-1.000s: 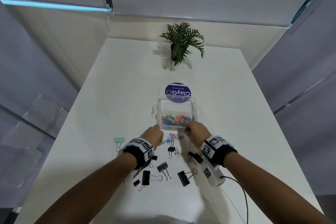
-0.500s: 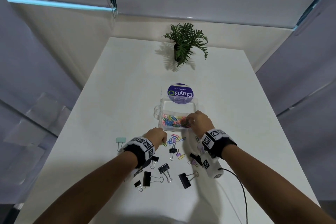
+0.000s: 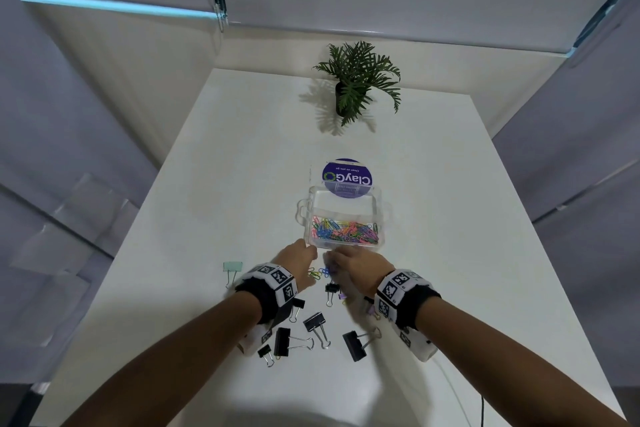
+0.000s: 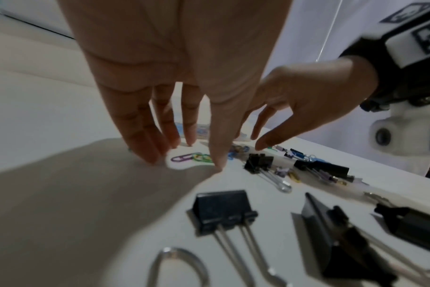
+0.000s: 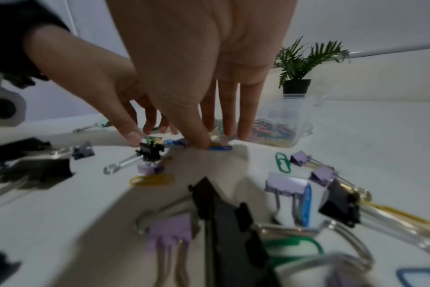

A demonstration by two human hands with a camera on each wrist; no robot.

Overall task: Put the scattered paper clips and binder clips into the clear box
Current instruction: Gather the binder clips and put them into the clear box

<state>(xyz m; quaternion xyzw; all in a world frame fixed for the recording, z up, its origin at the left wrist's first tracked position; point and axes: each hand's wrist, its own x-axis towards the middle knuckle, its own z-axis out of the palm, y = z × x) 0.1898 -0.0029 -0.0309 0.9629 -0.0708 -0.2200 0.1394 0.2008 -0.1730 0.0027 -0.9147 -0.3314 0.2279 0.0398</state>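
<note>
Fingertips of both hands work the small cluster of loose paper clips [image 3: 320, 273] on the counter [image 3: 214, 204], just near of the clear box [image 3: 311, 218]. The left hand [image 3: 297, 258] is spread, its grip wide and empty, fingertips down beside a purple and a green clip in the left wrist view. The right hand [image 3: 356, 263] has its thumb and forefinger close together over a blue clip [image 5: 220, 148]; whether they have already pinched it cannot be told.

Procedure, as judged:
- Slide flat clips together before lifting; they lie flush and resist a direct pinch.
- Lift several at once and carry them low over the near wall of the box.
- Release inside, above the coloured clips already there.
- Take the black binder clips [image 3: 287, 341], which lie nearer the person, by the body, not the wire handles.
- Do not overlook the pale green binder clip [image 3: 232, 267] lying apart at the left.
</note>
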